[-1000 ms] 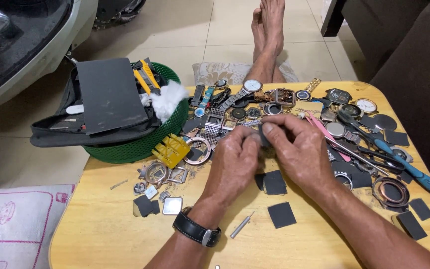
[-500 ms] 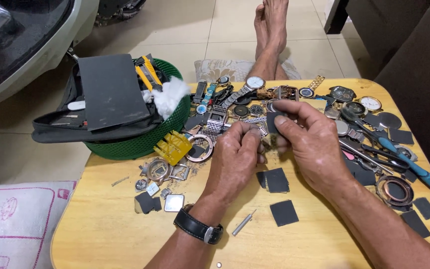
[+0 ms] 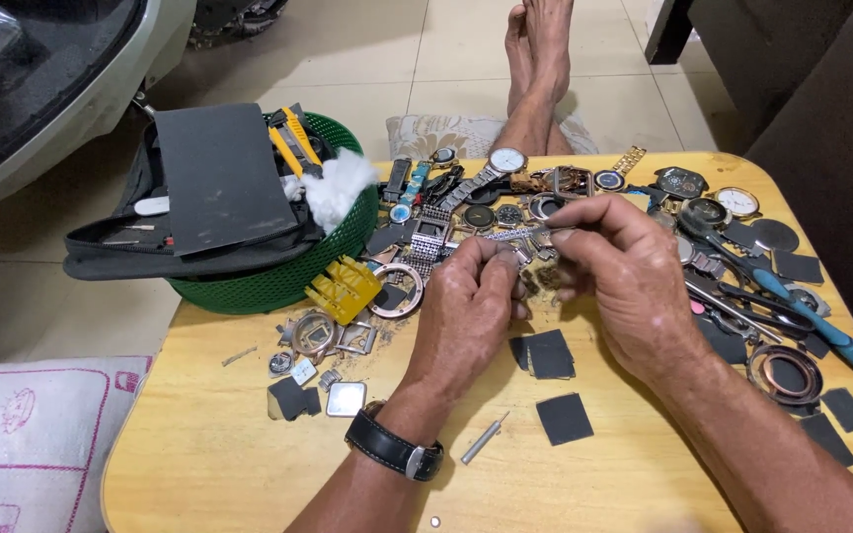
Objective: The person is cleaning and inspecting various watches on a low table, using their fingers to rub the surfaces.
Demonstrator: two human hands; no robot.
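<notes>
Near the middle of the yellow wooden table [image 3: 199,464], just in front of the green plastic basket [image 3: 278,281], the two hands meet over a small metal watch part [image 3: 535,266]. The left hand [image 3: 466,311], with a black wristwatch [image 3: 394,449] on its wrist, pinches the part between thumb and fingers; the right hand [image 3: 624,281] closes its fingertips on the other side of it. Both grips are together on this same piece, which is held slightly above the table surface. I cannot tell its exact shape, because the fingers hide most of it.

The part looks light, stiff and a little slippery, and probably delicate, so I judge it is best taken by its edges with fingertips only.

Behind the hands, farther from the basket, lies a crowd of watch cases and metal bracelets [image 3: 505,188]. Right of the basket, at the far table edge, rest blue-handled pliers [image 3: 821,326]. Below the hands lie dark square sandpaper pieces [image 3: 563,418] and a small metal pin [image 3: 484,437]. A yellow plastic holder [image 3: 345,288] touches the basket.
</notes>
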